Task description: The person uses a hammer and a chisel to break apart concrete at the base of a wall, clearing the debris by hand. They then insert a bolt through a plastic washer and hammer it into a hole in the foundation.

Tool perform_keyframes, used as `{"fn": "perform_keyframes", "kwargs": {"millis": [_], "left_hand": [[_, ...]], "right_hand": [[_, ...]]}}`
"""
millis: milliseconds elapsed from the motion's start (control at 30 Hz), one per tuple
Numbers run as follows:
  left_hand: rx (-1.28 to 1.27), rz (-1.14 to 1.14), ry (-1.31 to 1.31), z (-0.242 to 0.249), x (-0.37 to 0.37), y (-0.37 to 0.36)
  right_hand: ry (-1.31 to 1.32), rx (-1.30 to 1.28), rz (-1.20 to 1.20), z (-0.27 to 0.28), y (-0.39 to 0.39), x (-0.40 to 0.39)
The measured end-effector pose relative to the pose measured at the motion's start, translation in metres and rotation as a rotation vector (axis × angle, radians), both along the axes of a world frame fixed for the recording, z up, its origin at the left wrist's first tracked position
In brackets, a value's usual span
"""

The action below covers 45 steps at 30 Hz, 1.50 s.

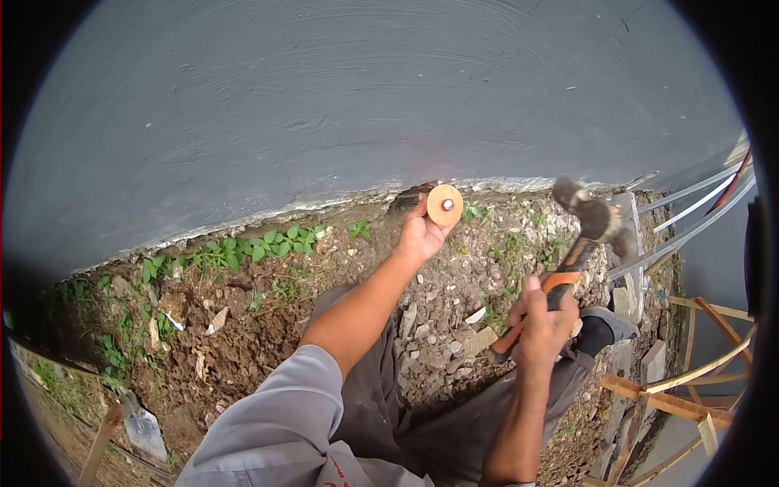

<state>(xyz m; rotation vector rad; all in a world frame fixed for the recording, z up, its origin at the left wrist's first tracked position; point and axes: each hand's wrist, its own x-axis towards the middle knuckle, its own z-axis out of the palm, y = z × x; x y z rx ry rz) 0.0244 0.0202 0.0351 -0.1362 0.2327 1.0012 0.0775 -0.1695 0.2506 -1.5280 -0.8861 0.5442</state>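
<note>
My left hand (420, 235) is wrapped round a chisel (438, 213) at the foot of the grey wall. The chisel shows end-on, as a round orange hand guard with a metal striking end in its middle. Its tip is hidden behind the guard and my fingers. In my right hand (542, 326) is a hammer (574, 258) with a black and orange handle. The hammer's worn, slightly blurred head is raised to the right of the chisel, apart from it.
A grey wall (365, 97) with a rough, broken lower edge runs across the top. Rubble and soil (223, 349) cover the ground, with green plants (276, 243) along the wall. A shovel blade (144, 428) lies lower left. Grey conduits (690, 231) and wooden pieces (673, 406) are at right.
</note>
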Motion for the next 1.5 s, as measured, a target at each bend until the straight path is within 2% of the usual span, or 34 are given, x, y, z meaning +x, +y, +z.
{"fn": "perform_keyframes", "kwargs": {"millis": [100, 133, 167, 233, 267, 300, 333, 367, 400, 433, 500, 567, 700, 733, 800, 867, 933, 967, 1033, 1067, 1133, 1200, 1300, 1433, 1500], "left_hand": [[-0.061, -0.023, -0.01, -0.003, 0.001, 0.0], [-0.068, -0.02, -0.003, -0.002, 0.001, 0.0], [-0.076, -0.005, -0.011, -0.002, 0.001, 0.001], [-0.066, 0.003, -0.024, -0.003, -0.001, 0.001], [-0.07, 0.001, -0.027, -0.004, -0.002, -0.003], [-0.06, 0.009, -0.036, -0.003, -0.001, -0.002], [-0.044, 0.013, -0.043, -0.001, -0.001, 0.001], [-0.026, -0.005, -0.055, -0.009, -0.001, 0.004], [-0.013, 0.007, -0.027, -0.003, -0.006, 0.005], [0.054, 0.012, -0.025, 0.004, -0.01, 0.022], [0.048, -0.015, -0.02, -0.005, -0.009, -0.002], [-0.033, -0.012, 0.036, 0.004, -0.007, -0.002], [-0.175, -0.111, 0.226, -0.045, 0.012, -0.001], [-0.17, -0.117, 0.227, -0.048, 0.012, -0.005], [-0.292, -0.161, 0.467, -0.039, 0.003, -0.016], [-0.211, -0.211, 0.453, -0.034, -0.004, -0.033], [-0.107, -0.481, 0.362, -0.037, -0.001, -0.062], [-0.104, -0.484, 0.365, -0.036, 0.005, -0.077], [-0.107, -0.391, 0.597, -0.035, 0.019, -0.1], [-0.098, -0.397, 0.6, -0.032, 0.02, -0.098], [-0.006, -0.341, 0.544, -0.027, 0.015, -0.09], [0.027, -0.347, 0.543, -0.032, 0.009, -0.079], [-0.004, -0.215, 0.603, -0.04, 0.006, -0.061], [0.008, -0.261, 0.638, -0.051, 0.003, -0.056], [0.052, -0.615, 0.704, -0.037, -0.002, -0.059]], "right_hand": [[-0.158, 0.573, 0.047, 0.086, 0.01, 0.011], [-0.194, 0.759, 0.085, 0.097, 0.015, 0.017], [-0.184, 0.751, 0.089, 0.093, 0.02, 0.017], [-0.347, 1.014, -0.094, 0.083, 0.03, 0.014], [-0.344, 0.891, -0.251, 0.04, 0.046, -0.009], [-0.135, 0.427, -0.264, -0.028, 0.046, -0.033], [-0.239, -0.182, 0.022, -0.1, 0.033, -0.012], [-0.064, -0.573, 0.152, -0.138, 0.032, -0.002], [0.227, -0.491, 0.109, -0.128, 0.017, -0.013], [0.209, -0.472, 0.132, -0.127, 0.017, -0.012], [0.26, -0.452, 0.068, -0.127, -0.022, -0.006], [0.177, -0.483, 0.03, -0.11, -0.042, -0.001], [-0.025, -0.515, -0.039, -0.122, -0.089, 0.013], [-0.023, -0.511, -0.045, -0.125, -0.098, 0.011], [0.135, -0.486, -0.114, -0.127, -0.109, 0.003], [0.171, -0.484, -0.127, -0.129, -0.116, 0.001], [0.252, -0.486, -0.128, -0.128, -0.121, -0.002], [0.255, -0.482, -0.131, -0.125, -0.122, -0.002], [0.228, -0.491, -0.119, -0.121, -0.125, -0.001], [0.231, -0.483, -0.126, -0.128, -0.129, 0.003], [0.035, -0.412, -0.107, -0.152, -0.145, 0.014], [0.06, -0.421, -0.12, -0.166, -0.155, 0.017], [0.149, -0.479, -0.15, -0.178, -0.162, 0.012], [0.277, -0.563, -0.181, -0.186, -0.164, 0.01], [0.304, -0.584, -0.178, -0.19, -0.165, 0.013]]}}
